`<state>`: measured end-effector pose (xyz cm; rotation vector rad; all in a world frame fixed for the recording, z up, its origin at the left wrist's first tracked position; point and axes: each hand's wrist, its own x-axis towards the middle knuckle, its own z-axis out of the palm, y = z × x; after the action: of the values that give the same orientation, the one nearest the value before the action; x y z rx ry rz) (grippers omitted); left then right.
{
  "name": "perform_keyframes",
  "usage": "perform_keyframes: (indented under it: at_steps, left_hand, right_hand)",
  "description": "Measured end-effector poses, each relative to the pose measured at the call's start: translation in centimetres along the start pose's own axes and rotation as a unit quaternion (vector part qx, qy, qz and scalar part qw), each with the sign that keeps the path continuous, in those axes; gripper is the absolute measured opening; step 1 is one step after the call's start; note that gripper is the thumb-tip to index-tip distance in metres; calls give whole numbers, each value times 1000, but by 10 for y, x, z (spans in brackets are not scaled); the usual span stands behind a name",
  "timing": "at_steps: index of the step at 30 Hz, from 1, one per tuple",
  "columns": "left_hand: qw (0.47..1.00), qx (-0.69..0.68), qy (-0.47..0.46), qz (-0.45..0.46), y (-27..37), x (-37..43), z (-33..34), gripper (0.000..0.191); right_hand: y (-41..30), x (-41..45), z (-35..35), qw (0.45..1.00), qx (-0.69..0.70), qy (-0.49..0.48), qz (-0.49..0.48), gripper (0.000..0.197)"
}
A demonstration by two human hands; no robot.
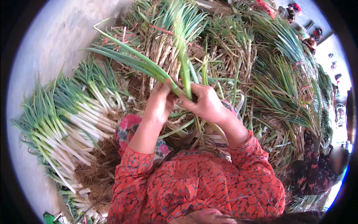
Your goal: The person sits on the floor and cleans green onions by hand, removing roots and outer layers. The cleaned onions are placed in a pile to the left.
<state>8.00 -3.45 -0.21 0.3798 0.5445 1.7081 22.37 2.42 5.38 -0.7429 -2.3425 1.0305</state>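
Observation:
My left hand (162,98) grips a green onion stalk (152,71) whose dark leaves fan toward the upper left. With my right hand (202,99) I hold a pale green leaf (184,67) that stretches away from me and blurs at its far end. Both hands meet over my lap, where the stalk and the leaf cross at my fingers. The stalk's lower end is hidden behind my hands. Below them, stripped leaves and peelings (181,128) lie across my lap and on the ground.
Clean white-stemmed green onions (75,120) lie piled along the wall (36,47) at my left, roots toward me. Untrimmed bundles (165,50) with red ties stand ahead, and more bundles (282,92) lie at the right. A person (316,170) sits at the far right.

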Motion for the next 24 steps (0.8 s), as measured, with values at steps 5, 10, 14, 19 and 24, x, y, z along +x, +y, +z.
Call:
perform_keyframes:
  at_steps: [5, 10, 14, 19, 24]
  left_hand:
    - [995, 3, 78, 59, 30, 18, -24, 23]
    - [996, 40, 65, 37, 25, 19, -15, 26]
    - [998, 56, 28, -3, 15, 18, -6, 24]
    - [996, 81, 35, 22, 6, 21, -5, 25]
    - [992, 106, 58, 19, 6, 20, -1, 28]
  right_hand:
    - [29, -52, -24, 977, 39, 0, 207, 15]
    - [82, -142, -97, 934, -12, -93, 344, 34]
    - [113, -193, -119, 870, -233, -115, 418, 36]
    - [85, -145, -78, 916, -323, 38, 235, 47]
    - [34, -71, -1, 965, -248, 80, -37, 59]
